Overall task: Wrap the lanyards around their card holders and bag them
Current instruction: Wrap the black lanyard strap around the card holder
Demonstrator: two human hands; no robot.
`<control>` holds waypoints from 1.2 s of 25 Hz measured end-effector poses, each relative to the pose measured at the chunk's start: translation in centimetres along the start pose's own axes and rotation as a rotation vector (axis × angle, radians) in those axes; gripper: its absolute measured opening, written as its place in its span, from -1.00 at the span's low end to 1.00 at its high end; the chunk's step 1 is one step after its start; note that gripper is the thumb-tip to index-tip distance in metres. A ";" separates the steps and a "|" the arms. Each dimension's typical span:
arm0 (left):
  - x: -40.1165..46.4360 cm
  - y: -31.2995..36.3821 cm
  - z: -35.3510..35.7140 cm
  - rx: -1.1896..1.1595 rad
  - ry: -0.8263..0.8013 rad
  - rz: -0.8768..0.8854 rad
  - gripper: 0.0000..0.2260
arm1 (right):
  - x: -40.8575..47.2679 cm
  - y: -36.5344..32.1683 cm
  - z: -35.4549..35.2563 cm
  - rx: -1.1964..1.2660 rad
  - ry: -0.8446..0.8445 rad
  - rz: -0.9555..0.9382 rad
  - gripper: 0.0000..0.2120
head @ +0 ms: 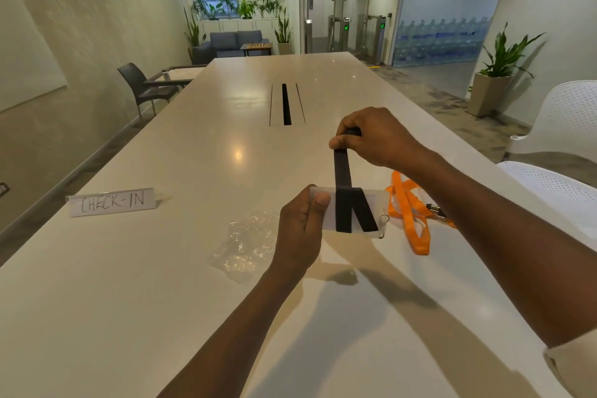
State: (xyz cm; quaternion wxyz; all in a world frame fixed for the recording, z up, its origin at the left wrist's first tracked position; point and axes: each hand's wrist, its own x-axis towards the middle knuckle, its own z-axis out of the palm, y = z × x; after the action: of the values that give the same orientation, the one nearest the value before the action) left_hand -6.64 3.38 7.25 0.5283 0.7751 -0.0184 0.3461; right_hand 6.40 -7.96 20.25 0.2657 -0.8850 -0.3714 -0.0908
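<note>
Above the worktop [129, 284], the left hand [298, 234] grips the card holder [350, 212] while right-hand fingers [339, 141] pinch the black lanyard [342, 171] taut, partly wound; orange lanyard [408, 213] and bag [245, 244] wait untouched.

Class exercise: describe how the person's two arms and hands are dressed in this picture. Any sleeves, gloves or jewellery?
Both hands are bare: the left hand and right hand show no gloves, rings or watch. Both forearms are uncovered. Only the right arm shows a cream sleeve edge near the elbow.
</note>
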 end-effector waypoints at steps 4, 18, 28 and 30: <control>0.0 2.1 0.1 -0.102 0.062 -0.031 -0.68 | -1.2 2.9 4.7 0.239 -0.094 0.137 -0.79; 3.0 1.4 0.8 -0.039 0.242 -0.103 -0.84 | -8.0 2.4 11.8 0.889 -0.296 0.523 -0.71; 3.4 1.4 0.1 0.007 0.336 -0.136 -0.85 | -11.4 1.2 13.6 0.708 -0.077 0.254 -0.81; 3.5 1.4 -0.1 0.008 0.354 -0.143 -0.85 | -11.8 0.9 13.7 0.641 -0.015 0.257 -0.83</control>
State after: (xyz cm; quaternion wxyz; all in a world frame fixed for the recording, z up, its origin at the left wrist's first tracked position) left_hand -4.55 4.02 10.32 0.5432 0.7036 0.1313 0.4388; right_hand -1.85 -8.27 4.11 0.5367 -0.7967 -0.2684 0.0714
